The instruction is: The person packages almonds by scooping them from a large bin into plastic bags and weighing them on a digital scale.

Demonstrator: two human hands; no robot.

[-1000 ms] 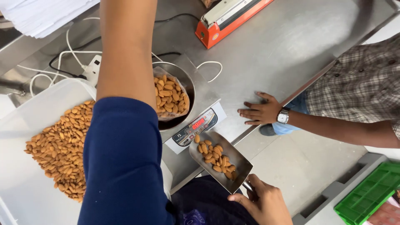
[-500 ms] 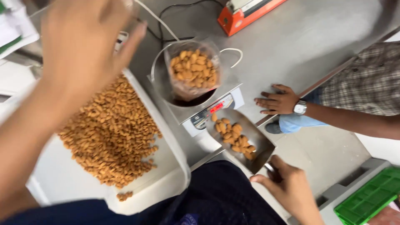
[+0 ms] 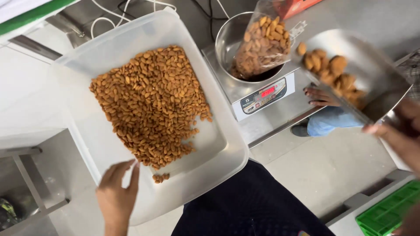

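1. Left hand [image 3: 117, 192]: fingers spread, resting on the near rim of the white plastic tub [image 3: 218, 144], holding nothing. Half a second ago it was raised high and close to the camera; it has since come down to the tub's near edge.
2. Right hand [image 3: 400, 137]: closed around the handle end of the metal scoop [image 3: 367, 74], which carries a small heap of almonds (blurred). Earlier the scoop sat low by the near edge of the counter; now it is lifted to the right of the scale.
3. Loose almonds [image 3: 151, 102]: spread over the tub floor, denser toward its far side, with a few stragglers near the left fingertips.
4. Clear bag of almonds [image 3: 260, 43]: standing tilted in the steel bowl [image 3: 227, 43] on the digital scale [image 3: 262, 94], as before.
5. Another person's hand [image 3: 321, 97]: flat on the counter edge just beside the scale, in the same place as in the earlier view.
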